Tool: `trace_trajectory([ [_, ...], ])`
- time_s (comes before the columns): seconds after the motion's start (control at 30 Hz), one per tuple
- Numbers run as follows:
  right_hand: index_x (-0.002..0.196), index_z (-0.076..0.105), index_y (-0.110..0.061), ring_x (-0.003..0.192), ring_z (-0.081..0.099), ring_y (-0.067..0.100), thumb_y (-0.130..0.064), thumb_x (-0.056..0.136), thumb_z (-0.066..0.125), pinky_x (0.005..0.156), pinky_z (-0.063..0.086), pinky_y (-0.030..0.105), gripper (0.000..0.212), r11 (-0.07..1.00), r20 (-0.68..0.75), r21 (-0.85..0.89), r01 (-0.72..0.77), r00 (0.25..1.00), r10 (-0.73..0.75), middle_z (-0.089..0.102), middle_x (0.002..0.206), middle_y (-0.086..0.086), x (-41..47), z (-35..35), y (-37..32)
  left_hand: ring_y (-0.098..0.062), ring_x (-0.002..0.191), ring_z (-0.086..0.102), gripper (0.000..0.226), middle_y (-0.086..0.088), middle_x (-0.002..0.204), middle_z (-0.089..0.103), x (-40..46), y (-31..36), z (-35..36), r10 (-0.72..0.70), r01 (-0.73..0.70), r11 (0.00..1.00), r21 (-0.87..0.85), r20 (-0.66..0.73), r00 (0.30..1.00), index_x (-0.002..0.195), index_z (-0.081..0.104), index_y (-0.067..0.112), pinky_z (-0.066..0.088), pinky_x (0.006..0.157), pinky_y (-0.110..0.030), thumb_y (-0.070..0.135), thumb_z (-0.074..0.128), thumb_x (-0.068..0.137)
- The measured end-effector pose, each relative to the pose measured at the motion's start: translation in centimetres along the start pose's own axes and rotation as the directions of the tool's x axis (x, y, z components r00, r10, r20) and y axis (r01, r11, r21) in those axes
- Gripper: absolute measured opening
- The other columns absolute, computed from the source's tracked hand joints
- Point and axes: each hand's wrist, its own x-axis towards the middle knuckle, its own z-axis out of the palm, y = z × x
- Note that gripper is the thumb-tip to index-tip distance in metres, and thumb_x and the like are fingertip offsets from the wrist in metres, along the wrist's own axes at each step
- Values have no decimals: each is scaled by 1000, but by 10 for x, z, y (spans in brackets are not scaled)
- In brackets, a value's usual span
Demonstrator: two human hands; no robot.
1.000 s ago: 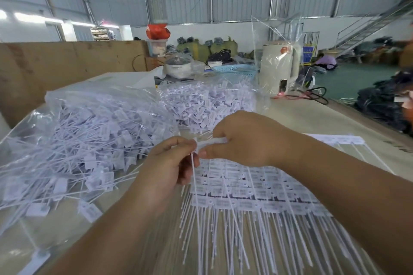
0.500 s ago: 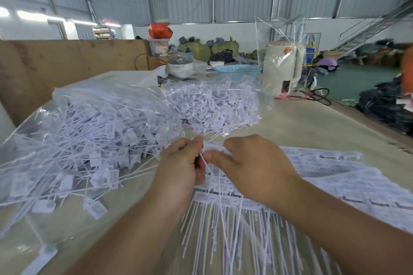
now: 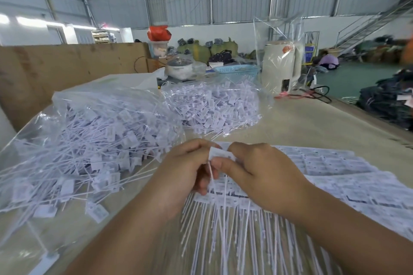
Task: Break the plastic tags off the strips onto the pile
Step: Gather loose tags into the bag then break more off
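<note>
Both hands meet over the table at centre. My left hand (image 3: pixel 183 176) and my right hand (image 3: pixel 261 176) pinch the same white plastic tag (image 3: pixel 220 154) between thumbs and forefingers; its thin tail hangs down between them. Under the hands lies a stack of uncut tag strips (image 3: pixel 330 169), the label heads in rows and the tails fanning toward me. To the left, a large pile of loose tags (image 3: pixel 89 140) lies on clear plastic sheet.
A second heap of tags in a clear bag (image 3: pixel 214 107) sits behind the hands. Farther back stand a white kettle in plastic wrap (image 3: pixel 282 67), a blue basket (image 3: pixel 237 70) and a rice cooker (image 3: pixel 180 69). A brown board (image 3: pixel 55 67) walls the left side.
Both hands have moved down and nearer to me over the strips. The pinched tag's white head now shows between the fingertips. The camera has tilted slightly.
</note>
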Motion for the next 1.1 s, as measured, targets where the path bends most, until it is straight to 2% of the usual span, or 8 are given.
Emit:
trace_trajectory([
  [0.13,119,46,-27,65,52,14,-67,89,28,62,44,35,52,999,52,6,49,997,-49,46,62,-11,-1,3,2,-17,45,42,37,-5,54,56,0,-2,1,-32,37,997,-63,76,997,79,73,20,36,40,-22,41,47,95],
  [0.27,129,37,-25,70,60,18,-55,96,34,65,50,39,45,987,52,117,106,992,-113,62,77,-5,0,9,-4,-17,47,44,44,-7,58,54,1,-4,-3,23,-22,1000,-12,112,993,83,72,14,36,42,-24,57,64,80],
  [0.4,111,53,-25,62,59,14,-50,96,46,62,49,42,30,946,161,320,47,982,-103,64,73,-1,-2,6,0,-13,44,46,33,-3,55,55,0,-3,-10,19,-26,997,67,102,995,74,70,15,36,42,-20,47,67,70],
  [0.5,80,55,-31,50,49,4,-49,94,53,50,34,27,23,972,219,233,23,973,-75,56,58,-15,-1,0,10,-14,44,45,36,-7,59,58,1,-4,-12,2,-9,996,92,83,997,83,75,15,38,43,-21,48,65,70],
  [0.67,80,52,-29,49,45,5,-46,93,57,52,32,28,22,983,259,180,43,962,-89,49,54,-8,-3,1,15,-15,46,46,37,-5,59,58,0,-4,-10,-13,-7,985,174,114,993,80,75,20,40,43,-22,51,73,61],
  [0.9,63,30,-30,49,39,6,-52,94,50,48,27,31,43,998,62,41,44,997,-47,39,53,-7,0,4,8,-13,43,43,28,-10,60,55,3,-9,5,32,-34,999,-13,-107,994,72,72,11,40,45,-24,38,67,80],
  [1.03,61,32,-23,39,34,10,-49,91,54,42,24,23,46,948,-234,311,-74,960,151,41,46,-8,9,-4,18,-9,37,40,32,-2,51,49,6,-6,-2,-91,11,937,-350,-214,972,67,69,8,39,38,-20,17,55,95],
  [1.1,66,42,-24,39,38,8,-50,90,55,41,25,20,38,958,-156,287,-21,985,68,44,47,-11,6,-10,22,-10,38,41,27,-3,51,49,7,-6,-5,-82,22,954,-300,-188,979,68,70,9,37,36,-20,19,59,91],
])
